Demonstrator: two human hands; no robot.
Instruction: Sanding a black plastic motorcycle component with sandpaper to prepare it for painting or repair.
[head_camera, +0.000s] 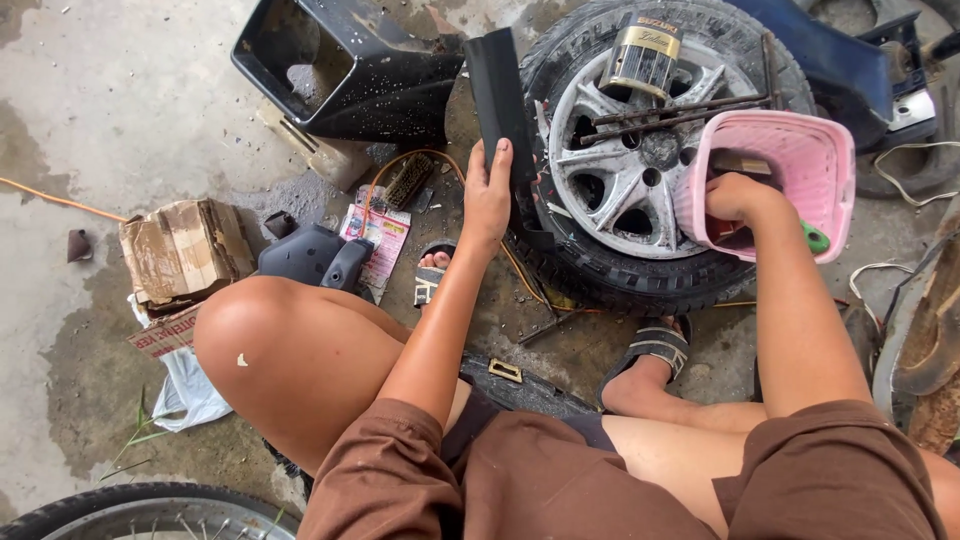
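My left hand (488, 195) grips a long black plastic panel (498, 95) that stands upright against the edge of a tyre (640, 285) with a silver alloy wheel (620, 180). My right hand (737, 196) reaches into a pink plastic basket (800, 150) that rests on the wheel's right side; its fingers are hidden inside the basket. A green-handled tool (815, 238) pokes out by the wrist. A black and gold can (640, 55) and two dark metal rods (680, 112) lie on the wheel.
A large black plastic fairing (350, 65) lies at the top left. A crushed cardboard box (185, 250), a smaller dark plastic part (315, 255), a wire brush (408, 180) and a printed packet (378, 235) sit on wet concrete. A spoked wheel (150, 510) shows at the bottom left.
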